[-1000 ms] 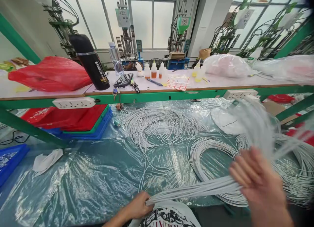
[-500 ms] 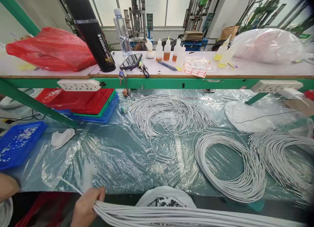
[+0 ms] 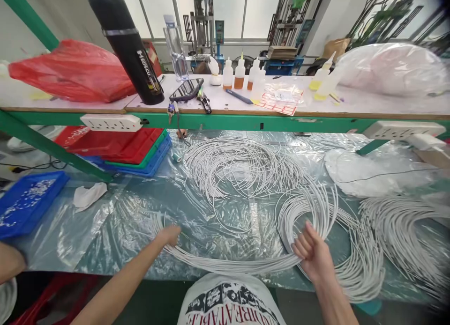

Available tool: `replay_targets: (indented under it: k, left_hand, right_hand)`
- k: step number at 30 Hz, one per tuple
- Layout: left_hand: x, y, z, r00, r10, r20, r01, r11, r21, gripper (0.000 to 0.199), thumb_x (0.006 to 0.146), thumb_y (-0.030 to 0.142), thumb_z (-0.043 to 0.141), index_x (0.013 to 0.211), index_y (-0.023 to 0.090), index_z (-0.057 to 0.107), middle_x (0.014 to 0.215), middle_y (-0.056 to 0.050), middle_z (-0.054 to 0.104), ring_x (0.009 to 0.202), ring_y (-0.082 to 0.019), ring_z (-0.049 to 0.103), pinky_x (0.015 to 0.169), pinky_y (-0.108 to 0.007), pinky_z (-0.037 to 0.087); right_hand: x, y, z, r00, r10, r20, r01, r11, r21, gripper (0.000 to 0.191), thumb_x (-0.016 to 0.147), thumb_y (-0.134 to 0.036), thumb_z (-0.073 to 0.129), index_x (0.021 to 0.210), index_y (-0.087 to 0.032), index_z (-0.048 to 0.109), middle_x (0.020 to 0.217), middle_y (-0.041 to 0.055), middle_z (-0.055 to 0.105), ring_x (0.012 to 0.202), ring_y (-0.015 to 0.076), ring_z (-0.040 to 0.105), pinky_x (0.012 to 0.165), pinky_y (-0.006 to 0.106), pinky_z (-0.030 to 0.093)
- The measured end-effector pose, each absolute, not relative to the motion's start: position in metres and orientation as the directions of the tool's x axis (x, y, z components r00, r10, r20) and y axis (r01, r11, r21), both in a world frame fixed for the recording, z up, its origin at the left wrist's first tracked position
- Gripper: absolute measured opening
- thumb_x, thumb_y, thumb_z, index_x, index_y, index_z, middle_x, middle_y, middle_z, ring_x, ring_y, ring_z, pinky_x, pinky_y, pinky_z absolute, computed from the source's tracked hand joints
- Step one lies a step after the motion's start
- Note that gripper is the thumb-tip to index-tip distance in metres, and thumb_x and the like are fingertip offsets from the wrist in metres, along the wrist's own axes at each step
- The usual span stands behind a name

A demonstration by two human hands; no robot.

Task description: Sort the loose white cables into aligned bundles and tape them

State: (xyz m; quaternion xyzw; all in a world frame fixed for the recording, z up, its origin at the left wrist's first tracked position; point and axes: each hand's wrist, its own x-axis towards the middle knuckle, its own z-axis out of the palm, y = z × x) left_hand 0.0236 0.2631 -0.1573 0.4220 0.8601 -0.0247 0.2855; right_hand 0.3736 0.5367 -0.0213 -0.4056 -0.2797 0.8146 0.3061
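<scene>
A bundle of thin white cables [image 3: 232,266] sags between my two hands above the front of the plastic-covered table. My left hand [image 3: 170,234] is closed round its left part, with short ends sticking out beyond the fist. On the right, my right hand [image 3: 309,250] grips the bundle, and the cables curve up and back behind it. Under and beside that hand lies a coil of white cables [image 3: 365,264]. A loose tangled heap of cables [image 3: 242,168] rests behind, and another coil [image 3: 397,222] is at the far right.
Stacked red, green and blue trays [image 3: 140,149] sit back left, near a blue tray with small white pieces [image 3: 28,203] and a white cloth [image 3: 89,196]. A shelf [image 3: 211,121] crosses above, holding a black bottle [image 3: 130,48], a phone and small bottles. Another person's arm [image 3: 10,263] shows at left.
My left hand has moved right and up over the table with the cables. My right hand has come into view, and the bundle now hangs in a curve between both hands.
</scene>
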Motion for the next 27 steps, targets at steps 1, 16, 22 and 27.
replay_targets:
  k: [1,16,22,27]
  left_hand:
    - [0.020,0.285,-0.161,-0.461,0.729,-0.506,0.756,0.621,0.207,0.024,0.067,0.013,0.074,0.090,0.018,0.070,0.097,-0.008,0.071,0.096,-0.026,0.066,0.087,-0.035,0.049]
    - [0.004,0.412,-0.196,-0.374,0.879,-0.296,0.896,0.425,0.130,0.021,0.092,0.025,0.056,0.109,0.014,0.061,0.121,-0.010,0.058,0.116,-0.026,0.052,0.101,-0.048,0.039]
    - [-0.001,0.407,-0.172,-0.189,0.961,-0.200,0.935,0.239,0.263,0.021,0.095,0.014,0.046,0.101,0.017,0.065,0.113,-0.011,0.063,0.118,-0.023,0.049,0.104,-0.038,0.034]
    - [0.022,0.389,-0.133,-0.083,0.990,-0.111,0.929,0.117,0.351,0.028,0.099,0.025,0.041,0.102,0.017,0.067,0.102,-0.011,0.068,0.101,-0.022,0.059,0.092,-0.035,0.043]
  right_hand:
    - [0.375,0.532,-0.026,-0.483,0.719,-0.500,-0.262,-0.664,-0.701,0.060,0.078,-0.045,0.077,0.050,-0.021,0.030,0.040,-0.0081,0.021,0.034,0.0063,0.015,0.033,0.026,0.017]
    - [0.383,0.536,-0.019,-0.427,0.729,-0.536,-0.243,-0.663,-0.708,0.058,0.081,-0.044,0.073,0.049,-0.022,0.030,0.041,-0.0069,0.020,0.035,0.0081,0.014,0.033,0.026,0.022]
    - [0.365,0.540,-0.023,-0.439,0.700,-0.563,-0.231,-0.693,-0.682,0.059,0.080,-0.043,0.075,0.049,-0.022,0.029,0.040,-0.0078,0.019,0.035,0.0074,0.014,0.034,0.026,0.019]
    - [0.357,0.540,-0.024,-0.433,0.718,-0.545,-0.224,-0.671,-0.707,0.057,0.078,-0.043,0.077,0.049,-0.022,0.032,0.042,-0.0077,0.021,0.037,0.0075,0.015,0.035,0.026,0.021]
